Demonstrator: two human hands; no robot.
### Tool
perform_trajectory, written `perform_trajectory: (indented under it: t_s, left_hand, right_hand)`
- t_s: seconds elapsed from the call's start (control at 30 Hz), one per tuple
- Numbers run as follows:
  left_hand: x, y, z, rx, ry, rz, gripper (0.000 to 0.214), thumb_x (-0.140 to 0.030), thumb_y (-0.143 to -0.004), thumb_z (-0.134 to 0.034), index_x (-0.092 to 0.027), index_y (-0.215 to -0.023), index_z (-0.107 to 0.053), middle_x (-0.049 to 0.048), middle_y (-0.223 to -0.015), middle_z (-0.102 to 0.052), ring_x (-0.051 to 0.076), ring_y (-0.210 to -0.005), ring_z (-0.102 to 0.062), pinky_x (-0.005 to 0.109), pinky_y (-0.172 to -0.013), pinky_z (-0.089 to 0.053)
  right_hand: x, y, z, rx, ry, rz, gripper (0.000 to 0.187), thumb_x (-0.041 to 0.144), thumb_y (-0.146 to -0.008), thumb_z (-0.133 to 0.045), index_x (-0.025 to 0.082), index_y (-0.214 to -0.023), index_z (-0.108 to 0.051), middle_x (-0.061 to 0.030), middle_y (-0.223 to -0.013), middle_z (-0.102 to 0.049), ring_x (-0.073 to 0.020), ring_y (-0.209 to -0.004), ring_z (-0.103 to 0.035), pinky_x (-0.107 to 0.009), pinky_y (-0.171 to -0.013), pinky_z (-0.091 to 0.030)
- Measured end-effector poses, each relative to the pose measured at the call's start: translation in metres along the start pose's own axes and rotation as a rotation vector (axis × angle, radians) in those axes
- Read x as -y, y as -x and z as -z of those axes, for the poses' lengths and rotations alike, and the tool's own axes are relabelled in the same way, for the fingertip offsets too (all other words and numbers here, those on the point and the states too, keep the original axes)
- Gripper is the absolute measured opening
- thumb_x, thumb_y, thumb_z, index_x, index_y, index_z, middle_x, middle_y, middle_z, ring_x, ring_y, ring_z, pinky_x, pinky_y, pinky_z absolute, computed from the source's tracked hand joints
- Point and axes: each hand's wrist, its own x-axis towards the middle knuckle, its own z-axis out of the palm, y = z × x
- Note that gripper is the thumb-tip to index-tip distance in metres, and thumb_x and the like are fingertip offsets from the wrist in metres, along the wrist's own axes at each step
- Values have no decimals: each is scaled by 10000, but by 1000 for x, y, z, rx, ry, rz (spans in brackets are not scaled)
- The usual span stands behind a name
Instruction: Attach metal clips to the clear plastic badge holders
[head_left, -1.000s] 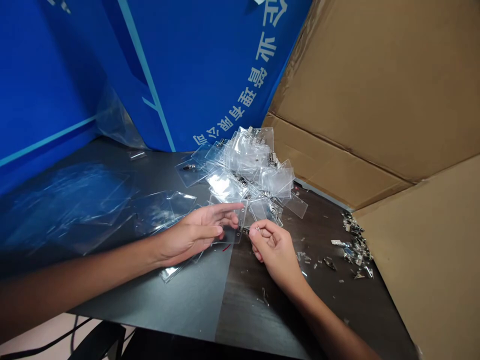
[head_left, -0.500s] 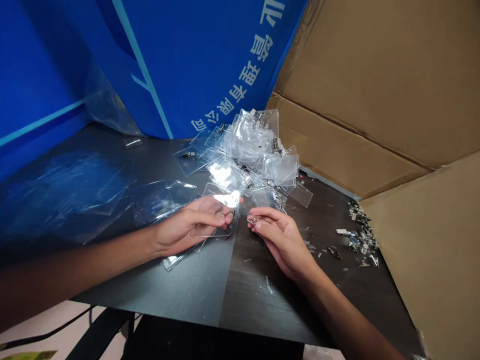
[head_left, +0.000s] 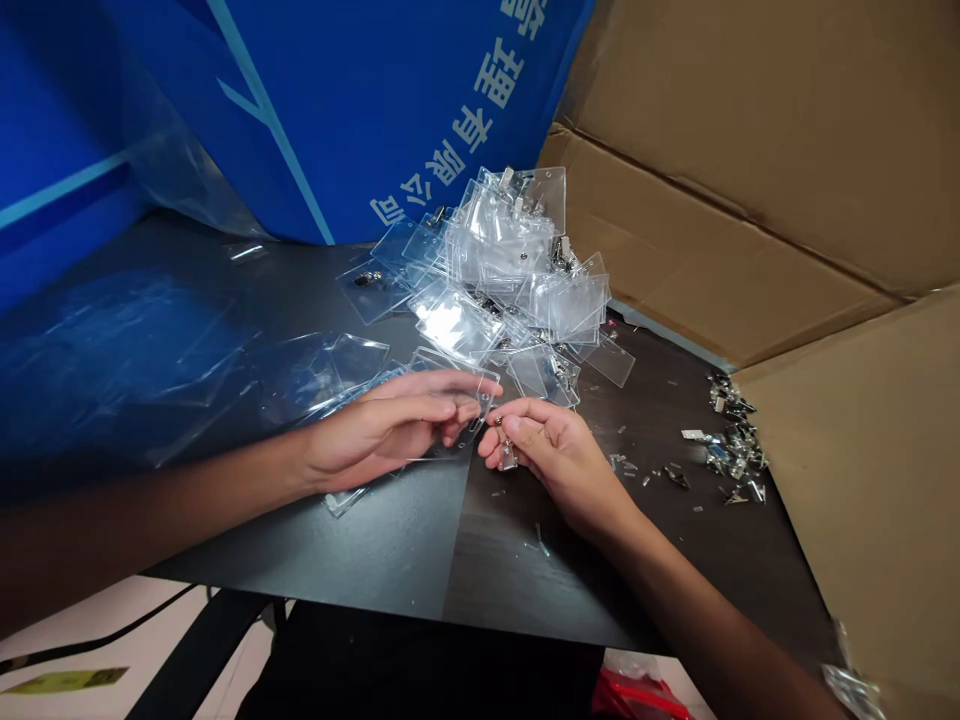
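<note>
My left hand [head_left: 409,420] grips a clear plastic badge holder [head_left: 472,425], thumb on top and fingers beneath, with its slotted edge facing right. Close beside that edge, my right hand [head_left: 546,440] pinches a small metal badge clip [head_left: 509,456] between thumb and fingertips. The clip is at or very near the holder's edge; whether it passes through the slot I cannot tell. Under and behind my left hand lie more clear holders [head_left: 349,500], partly hidden by it. Beyond both hands rises a heap of clear badge holders [head_left: 502,245], many with metal clips on them.
Loose metal clips [head_left: 735,450] are piled at the right by a cardboard wall [head_left: 840,420]. Small clear scraps [head_left: 540,543] dot the dark table [head_left: 390,570]. Clear plastic bags [head_left: 127,350] lie at the left, before a blue printed sheet [head_left: 300,100].
My right hand has come closer to the holder's slotted edge, and the clip now hangs lower from its fingers. The holder in my left hand has tilted. The view has shifted slightly.
</note>
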Motion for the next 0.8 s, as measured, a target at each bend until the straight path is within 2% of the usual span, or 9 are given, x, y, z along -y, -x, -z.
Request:
perform_trajectory:
  t_s: [0.13, 0.27, 0.4, 0.47, 0.53, 0.63, 0.7, 0.8]
  left_hand:
    - [0, 0, 2, 57, -9, 0, 378, -288, -877, -910, -221, -1250, -898, 45, -915, -731, 181, -904, -636, 298, -888, -533]
    - [3, 0, 3, 132, 15, 42, 390, -334, -903, -945, -215, -1269, -883, 69, -1032, -787, 181, -972, -712, 276, -930, -572]
    - [8, -1, 6, 187, 7, 12, 384, -341, -940, -931, -217, -1296, -858, 76, -1082, -795, 172, -1021, -745, 257, -959, -596]
    - [10, 0, 8, 182, -52, -45, 383, -326, -955, -910, -209, -1313, -841, 78, -1073, -784, 174, -1017, -745, 260, -941, -608]
    - [11, 2, 9, 155, -199, -180, 370, -290, -980, -869, -195, -1333, -812, 61, -1005, -746, 171, -963, -727, 262, -887, -616]
    - [10, 5, 8, 50, -573, -494, 282, -172, -1028, -763, -199, -1309, -766, 45, -1002, -703, 159, -921, -697, 263, -852, -611]
    - [8, 6, 7, 39, -810, -719, 250, -98, -1044, -704, -215, -1260, -751, 53, -1039, -711, 163, -937, -694, 276, -871, -605]
    - [7, 6, 7, 160, -1008, -954, 272, -70, -1074, -651, -244, -1261, -743, 64, -1018, -714, 187, -948, -700, 314, -873, -609]
  right_hand:
    - [0, 2, 1, 66, 56, 14, 349, 541, -983, -847, 210, -1031, -746, -12, -843, -816, -133, -687, -703, -303, -733, -581]
    - [-1, 2, 2, 150, 15, 43, 289, 476, -1007, -847, 199, -1028, -771, -10, -834, -805, -128, -693, -698, -290, -729, -576]
    - [-3, 1, 3, 151, -10, 56, 226, 420, -992, -873, 205, -1034, -821, -19, -883, -811, -131, -734, -715, -289, -741, -589]
    - [-3, 1, 2, 103, -5, 52, 231, 430, -976, -885, 211, -1033, -838, -22, -902, -816, -132, -724, -714, -295, -734, -591]
    - [-3, 1, 2, 31, -21, 49, 243, 440, -968, -888, 209, -1025, -837, -20, -885, -817, -127, -702, -706, -292, -727, -586]
    - [-1, 3, 3, -45, -71, 29, 263, 447, -964, -891, 198, -985, -810, -15, -826, -814, -118, -668, -697, -267, -686, -559]
    - [1, 5, 3, 5, -114, -34, 294, 452, -945, -910, 188, -925, -783, -18, -795, -811, -111, -634, -686, -244, -632, -530]
    - [2, 7, 2, 156, -209, -157, 344, 460, -897, -952, 181, -859, -754, -11, -757, -790, -94, -579, -651, -208, -562, -492]
